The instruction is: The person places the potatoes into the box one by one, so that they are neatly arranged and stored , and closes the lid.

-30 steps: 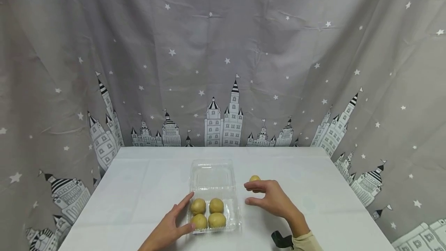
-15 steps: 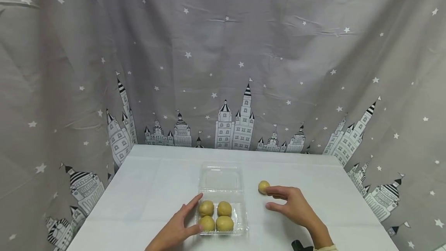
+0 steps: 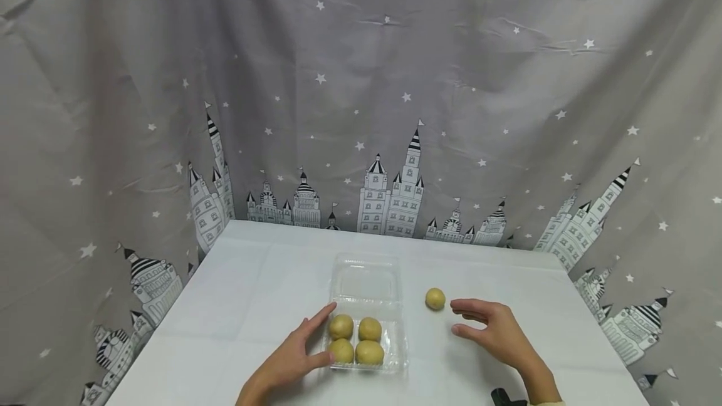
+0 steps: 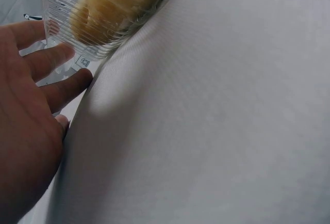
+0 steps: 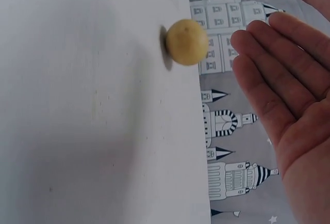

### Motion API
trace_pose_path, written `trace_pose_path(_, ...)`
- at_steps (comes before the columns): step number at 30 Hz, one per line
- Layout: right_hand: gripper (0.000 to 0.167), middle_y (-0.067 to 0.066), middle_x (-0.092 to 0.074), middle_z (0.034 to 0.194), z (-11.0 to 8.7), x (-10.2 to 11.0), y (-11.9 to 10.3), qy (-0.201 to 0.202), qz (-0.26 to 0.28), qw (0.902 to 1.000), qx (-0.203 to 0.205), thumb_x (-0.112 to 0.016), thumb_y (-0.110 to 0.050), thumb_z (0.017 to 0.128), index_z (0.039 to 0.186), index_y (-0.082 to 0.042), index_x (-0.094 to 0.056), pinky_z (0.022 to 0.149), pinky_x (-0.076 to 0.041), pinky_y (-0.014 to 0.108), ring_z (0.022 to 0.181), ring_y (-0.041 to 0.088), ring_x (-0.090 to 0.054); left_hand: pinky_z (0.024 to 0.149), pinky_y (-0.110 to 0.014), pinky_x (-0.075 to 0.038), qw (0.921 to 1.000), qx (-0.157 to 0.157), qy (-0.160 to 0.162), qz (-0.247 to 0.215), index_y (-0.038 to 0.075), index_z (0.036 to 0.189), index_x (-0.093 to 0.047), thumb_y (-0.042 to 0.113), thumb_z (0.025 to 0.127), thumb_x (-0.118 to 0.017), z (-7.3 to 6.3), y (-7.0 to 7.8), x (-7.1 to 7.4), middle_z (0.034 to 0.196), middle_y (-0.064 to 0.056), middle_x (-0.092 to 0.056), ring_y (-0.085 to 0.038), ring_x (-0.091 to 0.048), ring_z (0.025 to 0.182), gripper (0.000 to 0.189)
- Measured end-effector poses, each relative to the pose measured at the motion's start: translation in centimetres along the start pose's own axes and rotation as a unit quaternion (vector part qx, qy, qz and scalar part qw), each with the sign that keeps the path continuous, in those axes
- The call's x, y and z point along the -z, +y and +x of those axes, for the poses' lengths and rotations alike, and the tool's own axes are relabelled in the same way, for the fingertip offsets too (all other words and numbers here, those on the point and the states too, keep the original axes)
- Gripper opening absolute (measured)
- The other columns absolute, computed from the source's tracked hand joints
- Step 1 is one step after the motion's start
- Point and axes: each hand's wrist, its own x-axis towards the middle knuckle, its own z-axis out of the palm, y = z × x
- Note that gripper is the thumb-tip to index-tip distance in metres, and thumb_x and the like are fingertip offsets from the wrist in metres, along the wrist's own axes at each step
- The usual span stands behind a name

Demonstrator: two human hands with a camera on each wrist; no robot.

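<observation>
A clear plastic clamshell box point(image 3: 395, 346) lies with its lid point(image 3: 365, 277) folded back on the table. Several round yellow-brown balls point(image 3: 369, 329), pastry-like in look, sit in its base in two rows. My left hand point(image 3: 290, 356) spreads along the box's left side, thumb at the near left corner and fingertips by the hinge; the left wrist view has its straight fingers point(image 4: 67, 90) right at the ribbed wall point(image 4: 77, 38). One loose ball point(image 3: 435, 299) rests on the table right of the lid. Just right of it, my right hand point(image 3: 496, 334) hovers with nothing in its relaxed fingers point(image 5: 263, 95).
A white cloth point(image 3: 254, 293) covers the table. Behind and around it hangs a grey curtain point(image 3: 361, 80) printed with castles and stars. A dark strap-like piece point(image 3: 502, 397) sticks out by my right wrist.
My right hand has drawn back to the right from the loose ball, which now shows whole. The left hand keeps its place at the box. The head view has turned slightly.
</observation>
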Motion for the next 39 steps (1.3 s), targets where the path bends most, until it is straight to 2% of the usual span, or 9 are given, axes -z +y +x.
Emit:
trace_pose_path(8,0.047,0.004,-0.082,0.126,-0.2,0.5,0.3,-0.004,-0.003,0.9995,-0.031,-0.092,-0.023,0.090,0.132,-0.010,-0.078,0.102,-0.066,0.032,0.118,0.035,-0.079,0.131,-0.081,-0.005,1.0000,0.008,0.004,-0.002,0.020,0.172,-0.037,0.036,0.092,-0.084,-0.3,-0.2,0.1,0.177,-0.017,-0.036,-0.064,-0.010,0.163,0.094)
trace_pose_path(12,0.046,0.004,-0.082,0.127,-0.3,1.1,0.6,0.004,-0.011,0.9991,-0.041,-0.092,-0.023,0.090,0.133,-0.011,-0.078,0.102,-0.065,0.032,0.118,0.031,-0.079,0.132,-0.078,-0.005,1.0000,0.001,-0.005,0.006,0.019,0.173,-0.036,0.037,0.093,-0.083,0.1,-0.1,0.0,0.178,-0.017,-0.034,-0.061,-0.012,0.164,0.094)
trace_pose_path(19,0.046,0.005,-0.081,0.128,0.0,1.7,1.2,0.007,-0.022,0.9994,-0.027,-0.091,-0.021,0.091,0.134,-0.012,-0.077,0.102,-0.066,0.038,0.119,0.037,-0.078,0.133,-0.076,-0.002,1.0000,0.005,-0.004,0.005,0.021,0.173,-0.036,0.037,0.093,-0.083,0.5,0.0,-0.1,0.177,-0.017,-0.035,-0.058,-0.014,0.165,0.094)
trace_pose_path(26,0.045,0.005,-0.081,0.130,0.6,1.5,1.9,0.003,-0.022,0.9996,-0.016,-0.091,-0.020,0.091,0.134,-0.010,-0.077,0.102,-0.066,0.035,0.119,0.031,-0.079,0.130,-0.082,-0.002,0.9997,0.021,-0.005,0.004,0.023,0.173,-0.035,0.037,0.093,-0.082,0.2,0.0,0.0,0.179,-0.017,-0.033,-0.063,-0.009,0.164,0.094)
trace_pose_path(34,0.046,0.006,-0.080,0.132,1.1,1.5,2.6,0.003,-0.012,0.9998,-0.016,-0.090,-0.020,0.092,0.135,-0.009,-0.077,0.102,-0.066,0.035,0.120,0.032,-0.079,0.130,-0.081,-0.001,0.9999,0.012,0.001,0.000,0.021,0.173,-0.036,0.036,0.093,-0.081,0.1,0.3,0.0,0.178,-0.017,-0.034,-0.061,-0.011,0.164,0.093)
trace_pose_path(39,0.048,0.007,-0.080,0.133,1.5,1.3,2.9,0.000,-0.010,0.9998,-0.019,-0.090,-0.021,0.093,0.136,-0.009,-0.076,0.104,-0.065,0.038,0.121,0.032,-0.078,0.130,-0.082,-0.002,0.9997,0.023,0.000,0.003,0.023,0.173,-0.035,0.037,0.093,-0.081,0.2,0.4,-0.1,0.179,-0.016,-0.033,-0.062,-0.009,0.164,0.094)
